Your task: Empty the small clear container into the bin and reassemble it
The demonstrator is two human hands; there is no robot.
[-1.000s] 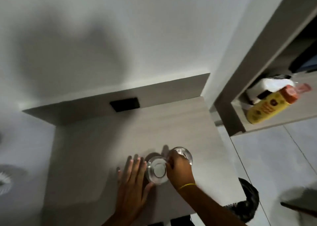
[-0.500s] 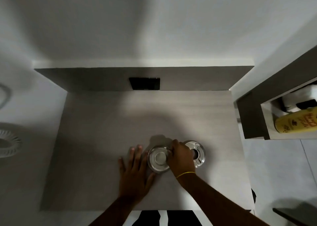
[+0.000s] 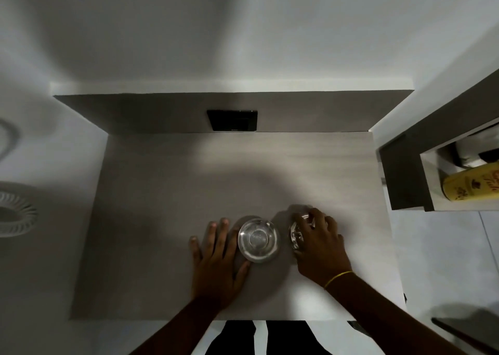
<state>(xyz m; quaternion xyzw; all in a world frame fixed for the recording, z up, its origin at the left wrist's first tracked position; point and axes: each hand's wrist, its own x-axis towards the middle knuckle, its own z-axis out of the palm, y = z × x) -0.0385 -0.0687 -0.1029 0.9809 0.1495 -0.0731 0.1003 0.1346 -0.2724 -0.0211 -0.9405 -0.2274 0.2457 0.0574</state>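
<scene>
The small clear container [image 3: 258, 240] stands upright on the grey table [image 3: 167, 192], near its front edge, seen from above with its mouth uncovered. My left hand [image 3: 217, 257] lies flat on the table, fingers spread, its thumb touching the container's left side. Just to the right lies the clear lid [image 3: 297, 234], tilted on edge. My right hand [image 3: 320, 242] covers most of the lid, its fingers curled around it. The bin is hidden in this view.
A black socket plate [image 3: 232, 120] sits in the table's raised back panel. To the right, a shelf unit [image 3: 405, 171] holds a yellow bottle [image 3: 475, 184]. A white ribbed round object [image 3: 14, 211] lies at the far left on the floor.
My right hand has left the container's rim and moved right onto the lid, tipping it up. The camera has swung to look straight down. The left hand has stayed put.
</scene>
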